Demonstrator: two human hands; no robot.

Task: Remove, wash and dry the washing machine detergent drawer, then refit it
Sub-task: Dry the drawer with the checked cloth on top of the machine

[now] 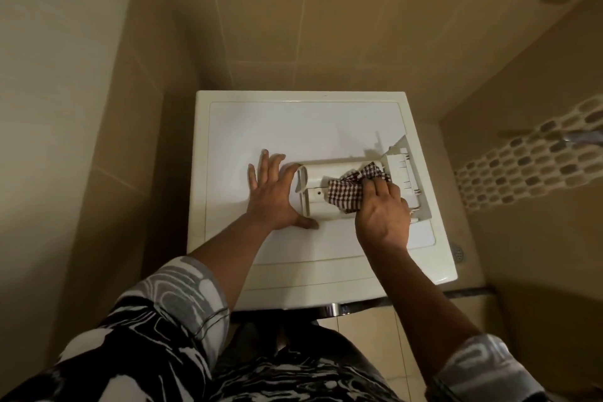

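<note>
Detergent drawer (313, 178) lies on the white top surface (293, 127) of the washing machine, lengthwise from left to right and a little right of the middle, with its wider front panel at the right end. The left hand (272, 192) rests flat on the surface with its fingers spread, its palm against the drawer's left end and its thumb along the near edge. The right hand (383, 215) has its fingers curled round a bunched brown-and-white checked cloth (346, 194) and presses it onto the drawer's body, towards the right end. Both forearms reach in from the near side, out of black, white and grey patterned sleeves (182, 287). Beige tiled walls (326, 26) close in the machine on the left and far sides, and a round floor drain (458, 253) sits just beside its right edge.
</note>
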